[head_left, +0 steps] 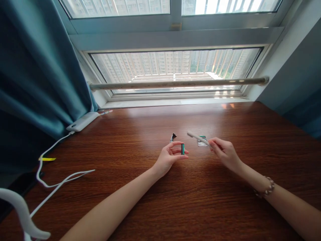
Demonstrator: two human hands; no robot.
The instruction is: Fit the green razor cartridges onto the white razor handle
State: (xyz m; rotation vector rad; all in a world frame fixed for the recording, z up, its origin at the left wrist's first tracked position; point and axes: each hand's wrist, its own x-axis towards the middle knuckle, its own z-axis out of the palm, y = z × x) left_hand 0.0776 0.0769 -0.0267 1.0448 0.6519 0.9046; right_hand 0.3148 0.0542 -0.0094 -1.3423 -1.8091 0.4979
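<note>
My left hand (170,157) is closed in a pinch on a small green and black cartridge (183,149), held upright between thumb and fingers. A thin dark piece (173,136) sticks up behind that hand; whether the hand holds it I cannot tell. My right hand (224,152) is closed round a slim pale handle (198,138) that points up and left toward the cartridge. Just behind the handle a small clear and green packet (202,141) lies on the wooden table (175,201). The handle's tip and the cartridge are apart.
A white power bank (82,121) lies at the far left by the teal curtain (37,77), with white cables (57,177) trailing over the table's left side. A metal rail (175,83) crosses the window behind. A beaded bracelet (265,189) is on my right wrist.
</note>
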